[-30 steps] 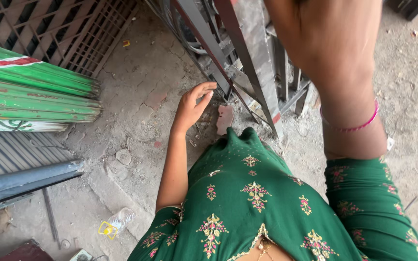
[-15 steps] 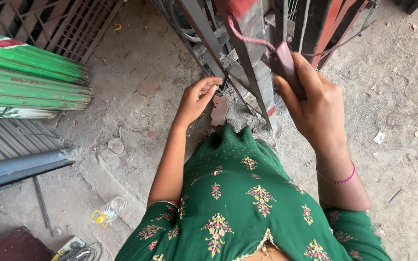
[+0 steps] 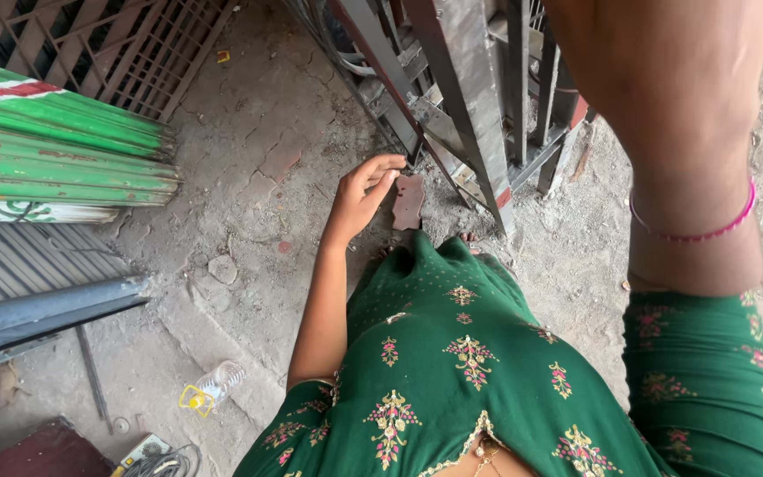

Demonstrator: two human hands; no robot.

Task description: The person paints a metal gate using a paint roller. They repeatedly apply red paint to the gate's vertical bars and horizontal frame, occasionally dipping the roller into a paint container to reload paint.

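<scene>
My left hand (image 3: 362,193) hangs low at my side with its fingers loosely apart and nothing in it. It is just left of a flat reddish brick piece (image 3: 408,201) lying on the dirt ground. A grey metal frame (image 3: 465,106) of slanted bars stands right behind that piece. My right forearm is raised close to the camera, with a pink bracelet (image 3: 695,231) on the wrist. Only the back of my right hand (image 3: 664,62) shows, and its fingers are cut off by the top edge. My green embroidered dress fills the bottom of the view.
Green corrugated sheets (image 3: 55,150) are stacked at the left above a grey pipe (image 3: 46,309). A plastic bottle with a yellow cap (image 3: 209,389) and a stone (image 3: 222,268) lie on the ground. A metal grille (image 3: 108,44) leans at the back left.
My right hand, which gripped a dark reddish object with a cord by the metal frame, has risen towards the camera and its fingers have left the view. My left hand stays low.
</scene>
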